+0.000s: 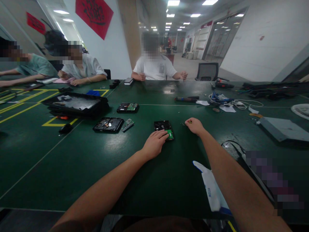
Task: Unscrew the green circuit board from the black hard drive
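Black drive point(162, 124) lies partly under the flat, outstretched left hand point(154, 144), while the right hand point(195, 126) pinches a yellow-black piece point(190, 122).

"What carries everything here?"
"A wide, dark green table point(72, 154) with a dull shine, marked with yellow lines point(54, 125) at the left."
"What lies near its middle?"
"A black drive point(162, 125), flat — with tiny loose bits point(182, 124) just to its right. To its left, a loose circuit board point(128, 123) lies beside an open drive casing point(106, 125); a second drive point(127, 107) lies behind them."
"Farther left?"
"A large black tray point(102, 103)."
"And the right side?"
"A flat grey box point(286, 129), with tangled cables point(246, 103) farther back — and, towards the near edge, a white-and-blue packet point(211, 190). Across the table lies a long, dark tool point(185, 99)."
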